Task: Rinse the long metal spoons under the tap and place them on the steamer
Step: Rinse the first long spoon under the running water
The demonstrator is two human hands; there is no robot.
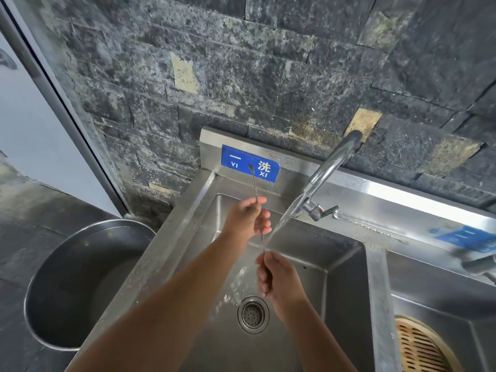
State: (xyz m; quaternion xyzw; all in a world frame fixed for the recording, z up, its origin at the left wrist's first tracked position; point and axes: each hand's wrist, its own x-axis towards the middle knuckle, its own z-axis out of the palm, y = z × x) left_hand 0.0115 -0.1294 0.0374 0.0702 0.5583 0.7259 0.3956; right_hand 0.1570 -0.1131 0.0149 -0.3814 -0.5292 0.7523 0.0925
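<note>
Both of your grips are showing in the head view, the only one given. Your left grip (247, 218) is pinching the long metal spoon (253, 183) partway down its shaft. The small bowl is sticking up above the grip, and the tail is running down below it into the water stream (281, 224). Your right grip (276, 275), just below the left, is curling around a thin metal stem (264, 248). You cannot tell whether that is the same spoon's end or a second spoon. The tap (332, 162) is arching in from above and right of both grips. The steamer (418, 347) is lying well to the right of and below the right grip, in the neighbouring basin.

You are likely risking a slip: the shaft is slender, polished and running wet, so a light pinch could let it slide toward the drain (253, 314) just below the right grip. Water hitting the rigid stem may be spraying outward. The sink (346, 304) is brushed steel with a raised divider you will be crossing, and a long handle could clip it. The steamer is looking like slatted bamboo, and a thin handle could be poking through its gaps.
</note>
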